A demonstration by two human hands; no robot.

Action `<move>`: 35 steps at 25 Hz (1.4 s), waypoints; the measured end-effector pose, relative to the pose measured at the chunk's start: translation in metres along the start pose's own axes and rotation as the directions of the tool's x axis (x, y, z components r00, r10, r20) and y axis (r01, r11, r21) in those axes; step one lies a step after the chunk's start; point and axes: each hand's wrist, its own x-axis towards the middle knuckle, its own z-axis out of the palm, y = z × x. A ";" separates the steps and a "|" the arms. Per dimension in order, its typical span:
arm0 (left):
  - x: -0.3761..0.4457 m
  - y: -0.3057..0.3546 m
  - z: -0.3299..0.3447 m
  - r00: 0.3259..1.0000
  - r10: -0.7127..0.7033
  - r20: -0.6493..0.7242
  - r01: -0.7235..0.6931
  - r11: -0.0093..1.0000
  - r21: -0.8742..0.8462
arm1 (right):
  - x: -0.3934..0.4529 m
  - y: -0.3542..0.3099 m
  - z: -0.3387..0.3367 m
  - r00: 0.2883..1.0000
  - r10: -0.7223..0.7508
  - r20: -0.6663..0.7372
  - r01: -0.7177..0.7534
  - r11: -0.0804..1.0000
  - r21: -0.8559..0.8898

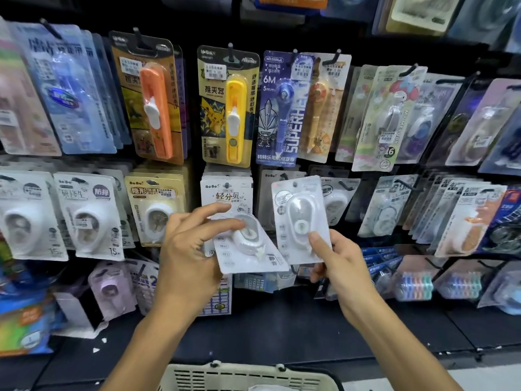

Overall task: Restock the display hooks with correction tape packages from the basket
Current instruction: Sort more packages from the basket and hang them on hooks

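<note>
Two packages held: left hand [194,244] pinches a tilted correction tape package [248,249], right hand [335,261] grips an upright package [300,218] nearer the bare hook [345,185] up-right.

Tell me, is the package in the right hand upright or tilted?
Nearly upright. The package leans slightly, its hang hole at the top, pinched at its lower edge by the right hand.

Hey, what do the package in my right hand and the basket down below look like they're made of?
Package in the right hand: the package looks like a printed card back under a clear glossy plastic blister; glare shows on the bubble. Basket: probably matte beige moulded plastic, judging by its slotted wall.
</note>
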 end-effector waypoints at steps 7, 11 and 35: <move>-0.009 0.000 0.014 0.994 -0.108 0.004 0.108 0.992 -0.063 | 0.004 -0.011 -0.059 0.949 0.056 -0.310 -0.020 0.993 0.118; -0.014 0.001 0.021 0.997 -0.028 0.068 0.036 0.991 -0.129 | 0.012 -0.008 -0.072 0.932 0.115 -0.344 -0.087 0.992 0.095; -0.032 -0.016 0.041 0.786 -0.277 0.553 0.083 0.933 0.349 | 0.021 0.000 -0.065 0.940 0.147 -0.307 -0.107 0.984 0.142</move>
